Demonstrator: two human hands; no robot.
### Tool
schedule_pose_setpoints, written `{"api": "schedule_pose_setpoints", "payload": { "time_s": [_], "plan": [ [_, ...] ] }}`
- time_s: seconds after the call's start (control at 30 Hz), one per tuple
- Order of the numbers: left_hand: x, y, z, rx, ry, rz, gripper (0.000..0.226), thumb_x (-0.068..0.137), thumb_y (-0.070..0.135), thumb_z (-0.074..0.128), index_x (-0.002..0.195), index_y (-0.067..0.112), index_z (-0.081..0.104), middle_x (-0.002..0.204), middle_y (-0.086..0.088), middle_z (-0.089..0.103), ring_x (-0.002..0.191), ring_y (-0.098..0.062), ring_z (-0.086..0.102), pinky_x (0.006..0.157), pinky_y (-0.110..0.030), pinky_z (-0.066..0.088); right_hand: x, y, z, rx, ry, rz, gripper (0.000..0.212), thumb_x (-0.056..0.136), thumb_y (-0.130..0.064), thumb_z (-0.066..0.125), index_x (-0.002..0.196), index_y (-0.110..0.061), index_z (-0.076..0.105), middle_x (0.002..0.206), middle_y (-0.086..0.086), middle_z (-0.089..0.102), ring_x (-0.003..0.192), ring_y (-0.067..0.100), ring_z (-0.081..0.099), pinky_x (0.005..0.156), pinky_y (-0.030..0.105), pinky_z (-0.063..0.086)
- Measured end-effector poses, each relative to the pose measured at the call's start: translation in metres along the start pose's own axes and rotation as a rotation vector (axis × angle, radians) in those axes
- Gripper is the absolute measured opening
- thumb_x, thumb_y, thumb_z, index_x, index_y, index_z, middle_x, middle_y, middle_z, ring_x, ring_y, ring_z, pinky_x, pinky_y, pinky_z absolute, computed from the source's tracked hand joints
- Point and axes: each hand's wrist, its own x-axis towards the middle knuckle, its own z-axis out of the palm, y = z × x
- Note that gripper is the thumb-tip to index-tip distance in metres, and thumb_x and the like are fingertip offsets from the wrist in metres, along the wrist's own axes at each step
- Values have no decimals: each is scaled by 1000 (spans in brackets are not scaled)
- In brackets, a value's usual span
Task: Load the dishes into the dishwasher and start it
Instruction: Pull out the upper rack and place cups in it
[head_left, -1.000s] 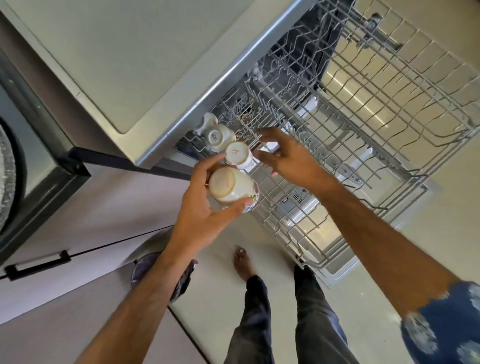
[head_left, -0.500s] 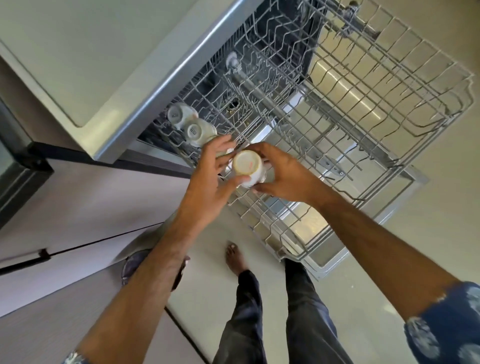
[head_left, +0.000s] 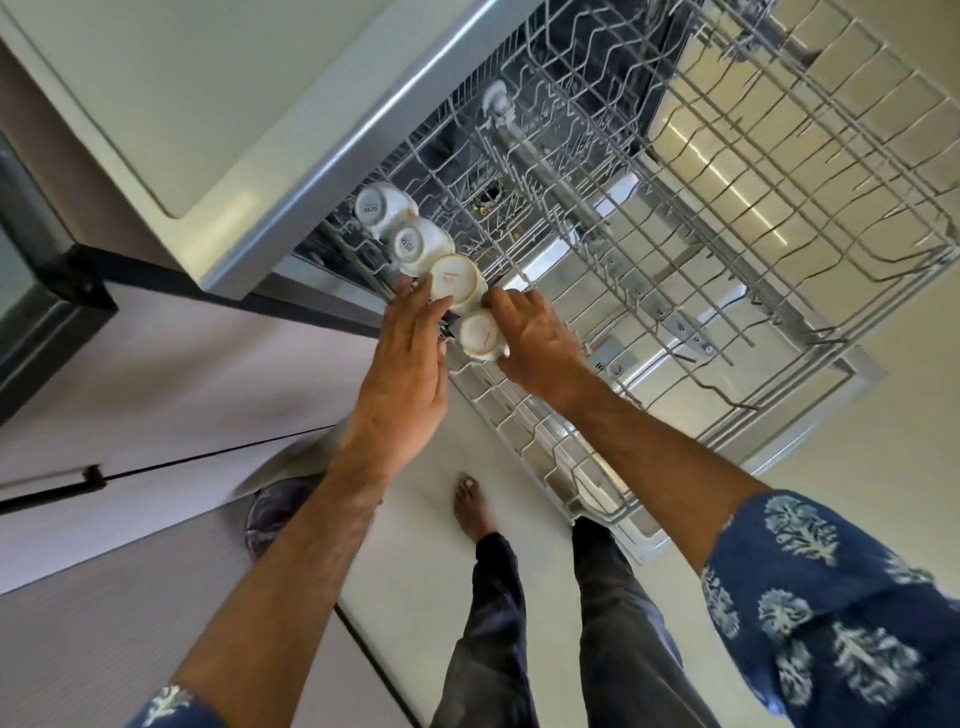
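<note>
Several white cups stand upside down in a row along the left rim of the pulled-out wire rack (head_left: 524, 441) of the open dishwasher. The two far cups (head_left: 371, 208) (head_left: 410, 244) sit untouched. My left hand (head_left: 400, 374) touches the side of the third cup (head_left: 454, 278) with nearly straight fingers. My right hand (head_left: 535, 343) grips the nearest cup (head_left: 480, 332), thumb above it and fingers curled beneath, and the cup rests on the rack's rim.
A second wire rack (head_left: 779, 208) with no dishes visible extends to the right above the lowered dishwasher door (head_left: 841, 374). The counter edge (head_left: 311, 171) overhangs the cups at the left. Cabinet fronts with a dark handle (head_left: 47, 491) lie lower left. My bare foot (head_left: 472, 509) stands beside the rack.
Both hands moved forward to the rack. The cup from my left hand now stands third in the row, and my right hand has set its cup down behind it.
</note>
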Motion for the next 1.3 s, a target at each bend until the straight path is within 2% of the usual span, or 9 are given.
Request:
{"api": "schedule_pose_setpoints", "payload": {
  "time_s": [0.13, 0.2, 0.37, 0.53, 0.67, 0.83, 1.0, 1.2, 1.3],
  "plan": [
    [0, 1, 1, -32, -6, -14, 48, 102, 15, 35, 150, 7, 35, 166, -10, 19, 156, -24, 6, 120, -52, 29, -1, 1, 5, 67, -3, -16, 69, 71, -12, 83, 131, -10, 49, 122, 13, 57, 108, 30, 52, 92, 44, 49],
    [0, 1, 1, -39, -6, -16, 48, 103, 16, 35, 150, 8, 35, 165, -10, 19, 156, -24, 7, 120, -52, 30, -1, 7, 1, 94, -73, -25, 76, 69, -10, 85, 136, -9, 47, 128, 14, 55, 113, 32, 51, 98, 44, 47],
    [-1, 0, -2, 9, -9, -5, 48, 103, 18, 37, 149, 6, 35, 164, -14, 21, 155, -25, 9, 118, -55, 32, -3, 7, -22, 173, -209, 8, 86, 75, -3, 79, 147, -11, 35, 144, 11, 43, 127, 27, 45, 102, 34, 41],
    [-17, 13, -18, 85, -64, -43, 56, 101, 22, 53, 150, 5, 33, 164, -15, 21, 154, -29, 16, 117, -55, 34, -22, -7, -60, 224, -177, -1, 76, 74, 3, 72, 144, -6, 42, 139, 16, 49, 124, 35, 50, 103, 44, 45],
    [-51, 31, -49, 93, -144, -192, 66, 99, 40, 45, 153, 7, 27, 161, -15, 27, 150, -31, 24, 116, -54, 33, -44, -41, -106, 285, -171, -27, 62, 82, -4, 68, 139, -7, 46, 131, 18, 53, 117, 34, 52, 97, 49, 46],
    [-116, 64, -111, 107, -104, -341, 73, 98, 54, 35, 155, 8, 25, 164, -14, 22, 153, -30, 17, 124, -51, 15, -73, -114, -155, 207, -275, -207, 68, 90, -21, 66, 150, -14, 34, 147, 13, 41, 134, 29, 39, 111, 44, 36],
    [-195, 63, -176, 277, -52, -444, 92, 88, 68, 12, 159, 8, 16, 167, -14, 13, 155, -30, 10, 125, -51, 8, -88, -221, -159, 20, -301, -559, 80, 90, -38, 69, 154, -12, 29, 158, 17, 29, 144, 33, 30, 117, 45, 26],
    [-341, 14, -259, 337, 223, -709, 91, 93, 70, 15, 159, 8, 19, 166, -13, 17, 154, -29, 12, 124, -52, 9, -103, -398, -125, -136, -273, -912, 83, 83, -40, 74, 149, -3, 38, 152, 25, 36, 132, 43, 45, 109, 52, 40],
    [-438, -14, -298, 322, 388, -875, 89, 93, 69, 27, 158, 9, 21, 166, -11, 20, 155, -27, 13, 124, -48, 4, -127, -500, -97, -174, -322, -1058, 82, 88, -39, 68, 154, -10, 28, 161, 16, 21, 144, 35, 30, 118, 46, 28]
  ]
}}
